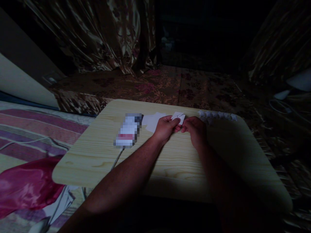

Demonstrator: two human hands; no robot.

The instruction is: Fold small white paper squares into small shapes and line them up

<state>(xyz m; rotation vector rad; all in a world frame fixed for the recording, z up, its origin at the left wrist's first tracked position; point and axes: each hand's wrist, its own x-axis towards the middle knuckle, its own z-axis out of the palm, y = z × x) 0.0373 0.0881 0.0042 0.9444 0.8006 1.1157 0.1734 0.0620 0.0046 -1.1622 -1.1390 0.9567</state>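
Observation:
A small piece of folded white paper with crossing fold lines is held above the table. My left hand grips it, thumb on top and fingers underneath. Right beside its lower right edge is my right hand, with fingers curled in a pinch; whether they hold the paper's edge or something else is hidden. Flat white sheets lie partly behind my left hand. Beyond my right hand, several small white folded paper pieces stand in rows near the table's far right edge.
A pixelated phone-like object with a white cable lies left on the pale wooden table. Further left are a striped bed cover and a shiny magenta cloth. Patterned curtains hang behind. The room is dim.

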